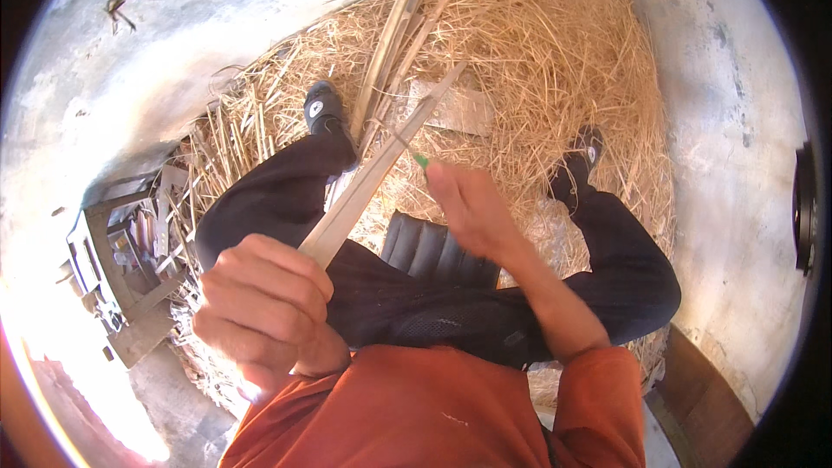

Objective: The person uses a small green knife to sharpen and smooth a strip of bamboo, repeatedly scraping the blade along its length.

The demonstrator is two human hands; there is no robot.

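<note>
My left hand [264,299] is closed in a fist round the near end of a long, pale split bamboo strip [360,186]. The strip slants up and away to the right, tapering toward its far tip. In my right hand [475,212] is a small knife [421,160] with a green handle, most of it covered by my fingers. Its thin blade lies across the strip past the middle; whether it cuts into the surface I cannot tell.
Fine straw-like shavings [555,43] cover the floor. Several long strips [394,43] lie beyond my left foot. A flat board [451,108] rests among the shavings, and a black ribbed cushion [438,247] sits between my legs. At left stands a wooden frame [130,251]. Walls [728,121] rise on both sides.
</note>
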